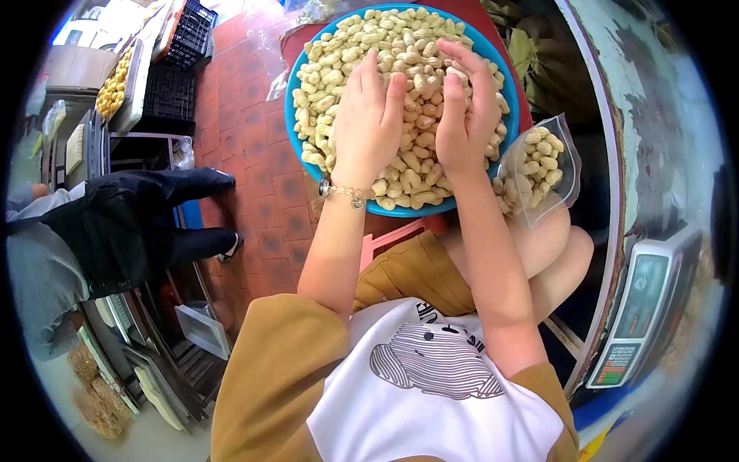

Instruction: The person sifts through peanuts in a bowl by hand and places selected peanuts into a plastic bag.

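Observation:
A wide blue basin (291, 127) is heaped with unshelled peanuts (419, 142). Both hands rest over the heap, palms turned partly toward each other with peanuts lying between them. My left hand (369, 119) has its fingers extended and its thumb apart, and a bracelet circles its wrist. My right hand (468, 119) is likewise open, fingers stretched out and slightly curved against the peanuts. Neither hand is closed round anything. Beside the basin on the right, near my knee, stands a clear plastic bag (568, 158) partly filled with peanuts.
A digital scale (643, 300) sits at the right. On the left, a person in dark clothes (115, 223) stands by stalls with black crates (169, 96) and yellow produce (115, 85). Red tiled floor (250, 154) runs between. A pink stool (392, 237) shows below the basin.

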Demonstrator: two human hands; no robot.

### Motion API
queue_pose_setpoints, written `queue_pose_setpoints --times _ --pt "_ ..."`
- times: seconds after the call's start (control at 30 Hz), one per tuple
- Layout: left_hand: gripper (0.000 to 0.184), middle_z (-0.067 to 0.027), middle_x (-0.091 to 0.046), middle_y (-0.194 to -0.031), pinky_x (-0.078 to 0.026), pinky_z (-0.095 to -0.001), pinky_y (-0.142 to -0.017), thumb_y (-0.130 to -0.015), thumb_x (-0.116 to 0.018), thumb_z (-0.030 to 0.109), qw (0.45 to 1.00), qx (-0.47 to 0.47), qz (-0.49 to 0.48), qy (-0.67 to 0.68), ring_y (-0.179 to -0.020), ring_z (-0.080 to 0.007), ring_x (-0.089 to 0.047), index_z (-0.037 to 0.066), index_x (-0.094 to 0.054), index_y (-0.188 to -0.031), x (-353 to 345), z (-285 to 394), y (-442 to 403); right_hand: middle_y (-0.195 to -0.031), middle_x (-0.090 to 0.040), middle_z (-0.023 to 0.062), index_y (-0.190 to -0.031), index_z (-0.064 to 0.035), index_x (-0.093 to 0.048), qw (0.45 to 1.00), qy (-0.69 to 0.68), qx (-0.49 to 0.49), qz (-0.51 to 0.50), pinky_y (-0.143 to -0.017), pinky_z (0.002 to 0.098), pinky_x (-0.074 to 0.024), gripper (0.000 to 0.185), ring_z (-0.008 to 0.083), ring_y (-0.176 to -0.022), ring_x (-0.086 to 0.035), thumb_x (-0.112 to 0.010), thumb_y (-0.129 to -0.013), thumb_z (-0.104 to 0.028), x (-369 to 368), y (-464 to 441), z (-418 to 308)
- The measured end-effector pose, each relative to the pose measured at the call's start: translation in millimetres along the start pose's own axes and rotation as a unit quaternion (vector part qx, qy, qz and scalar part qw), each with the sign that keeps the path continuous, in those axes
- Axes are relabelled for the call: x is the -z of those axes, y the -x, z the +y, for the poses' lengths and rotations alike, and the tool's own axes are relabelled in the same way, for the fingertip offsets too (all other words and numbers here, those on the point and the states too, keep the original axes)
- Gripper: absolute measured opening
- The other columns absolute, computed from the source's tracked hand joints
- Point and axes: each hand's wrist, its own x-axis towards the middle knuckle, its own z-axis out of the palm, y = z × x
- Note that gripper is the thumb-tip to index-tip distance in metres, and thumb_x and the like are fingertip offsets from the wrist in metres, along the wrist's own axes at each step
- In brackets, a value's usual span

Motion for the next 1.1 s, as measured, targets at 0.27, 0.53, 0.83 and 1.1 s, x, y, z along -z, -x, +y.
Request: queue_pose_setpoints --times 0.27,0.53,0.83,1.1 --pt "0.057 -0.0262 -0.051 -0.132 -0.039 -0.0462 -0.104 -0.101 -0.041 0.041 0.996 -0.041 0.053 -0.061 -0.124 -0.0426 -0.048 -0.005 -0.046 -0.134 -21 0 -3 -0.128 -0.055 0.0152 -0.121 -0.0023 -0.055 0.970 0.196 -0.143 -0.024 -0.106 0.0532 -0.0286 0.035 0.0354 -0.120 -0.046 -0.048 -0.095 -0.026 -8 13 5" --pt "0.044 -0.0189 -0.056 -0.126 -0.047 -0.0397 -0.093 -0.102 -0.040 0.036 0.998 -0.034 0.048 0.028 -0.111 -0.0351 -0.058 0.002 -0.060 -0.122 -15 11 -6 -0.124 -0.060 0.0131 -0.118 -0.0047 -0.061 0.969 0.242 -0.036 -0.043 -0.100 0.0466 -0.0357 0.036 0.0334 -0.111 -0.051 -0.049 -0.094 -0.028 -19 12 16" --pt "0.042 -0.0201 -0.061 -0.111 -0.046 -0.0363 -0.090 -0.100 -0.043 0.027 0.978 -0.057 0.078 0.184 -0.101 -0.0304 -0.060 -0.006 -0.064 -0.113 -29 14 -17 -0.115 -0.062 0.0155 -0.114 -0.0023 -0.061 0.985 0.158 -0.047 -0.049 -0.094 0.0442 -0.0403 0.031 0.0351 -0.104 -0.055 -0.048 -0.096 -0.024 -19 9 17" --pt "0.041 -0.0199 -0.066 -0.109 -0.048 -0.0323 -0.091 -0.098 -0.044 0.025 0.971 -0.014 0.091 0.222 -0.101 -0.0252 -0.064 -0.006 -0.062 -0.118 -35 13 -21 -0.110 -0.066 0.0157 -0.110 -0.0025 -0.064 0.979 0.187 0.003 -0.079 -0.087 0.0437 -0.0467 0.030 0.0362 -0.097 -0.061 -0.049 -0.097 -0.025 -20 -1 27"
